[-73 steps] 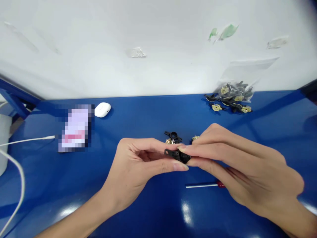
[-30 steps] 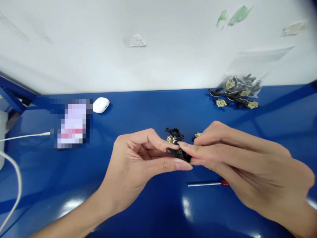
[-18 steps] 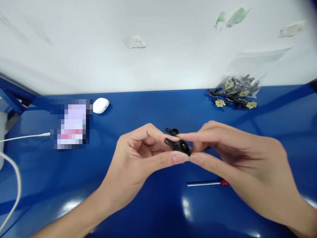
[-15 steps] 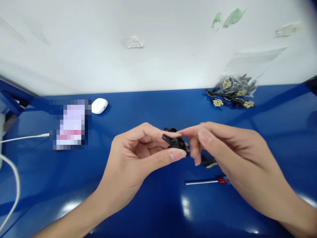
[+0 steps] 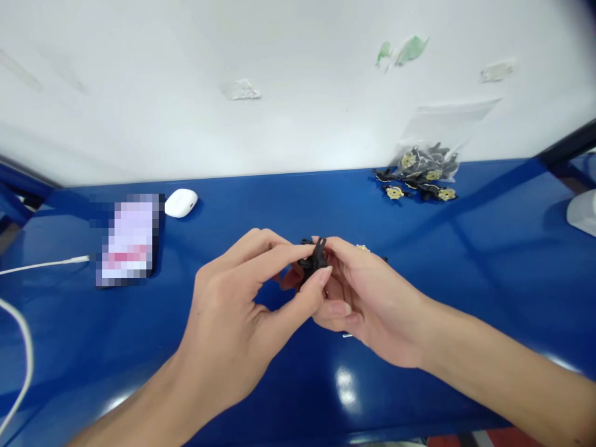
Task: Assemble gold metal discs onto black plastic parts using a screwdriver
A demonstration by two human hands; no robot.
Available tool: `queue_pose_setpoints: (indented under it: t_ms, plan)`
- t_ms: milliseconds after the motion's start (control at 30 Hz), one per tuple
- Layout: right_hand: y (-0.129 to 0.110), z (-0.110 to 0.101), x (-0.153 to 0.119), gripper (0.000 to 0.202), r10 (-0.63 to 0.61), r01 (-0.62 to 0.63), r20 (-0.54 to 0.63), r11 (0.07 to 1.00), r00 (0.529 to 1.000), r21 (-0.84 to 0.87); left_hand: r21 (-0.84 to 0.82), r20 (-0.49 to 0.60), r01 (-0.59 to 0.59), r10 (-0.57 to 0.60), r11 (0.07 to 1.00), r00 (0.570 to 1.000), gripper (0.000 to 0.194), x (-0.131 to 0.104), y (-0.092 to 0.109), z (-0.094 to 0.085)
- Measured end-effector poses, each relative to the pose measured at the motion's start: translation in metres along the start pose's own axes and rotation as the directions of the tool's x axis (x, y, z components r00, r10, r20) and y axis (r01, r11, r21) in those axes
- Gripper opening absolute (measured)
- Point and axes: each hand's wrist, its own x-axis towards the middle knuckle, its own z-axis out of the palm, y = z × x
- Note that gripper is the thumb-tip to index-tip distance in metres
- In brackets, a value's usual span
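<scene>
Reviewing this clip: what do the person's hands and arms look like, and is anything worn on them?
Both the left hand and right hand are bare: no gloves, rings, watch or bands show. Both forearms are uncovered as far as the picture's edge, with no sleeves in sight. Fingernails are short and unpainted.

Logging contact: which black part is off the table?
The black part pinched between left hand and right hand; the others lie by the wall.

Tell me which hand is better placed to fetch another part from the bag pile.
Right, probably. The right hand lies on the same side as the bag pile at the table's far right, while the left hand pinches the black part and sits farther away.
</scene>
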Motion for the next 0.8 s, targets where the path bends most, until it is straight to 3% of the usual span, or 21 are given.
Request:
queue_pose_setpoints:
  t_ms: [233, 367, 500, 633, 800]
  plan:
    - [0.007, 0.0, 0.001, 0.045, -0.036, 0.036, -0.014, 0.999, 0.999, 0.014, -0.075, 0.114, 0.01, -0.001, 0.997, 0.993, 0.025, -0.004, -0.008, -0.005]
    - [0.009, -0.003, 0.0, 0.051, -0.07, 0.07, -0.017, 0.997, 0.997, 0.017, -0.187, 0.144, 0.136, -0.109, 0.973, 0.984, 0.022, -0.001, -0.01, -0.001]
    - [0.007, -0.007, -0.001, 0.051, -0.066, 0.066, 0.017, 0.998, 0.998, 0.004, -0.358, 0.131, 0.227, -0.192, 0.906, 0.973, 0.021, 0.002, -0.01, 0.002]
    - [0.003, -0.013, -0.003, 0.038, -0.094, 0.095, 0.056, 0.995, 0.994, -0.011, -0.496, 0.086, 0.326, -0.328, 0.805, 0.941, 0.013, 0.007, -0.011, 0.002]
    - [0.004, -0.018, -0.007, 0.037, -0.133, 0.139, 0.106, 0.989, 0.985, -0.053, -0.681, 0.014, 0.327, -0.435, 0.654, 0.9, 0.008, 0.012, -0.017, 0.003]
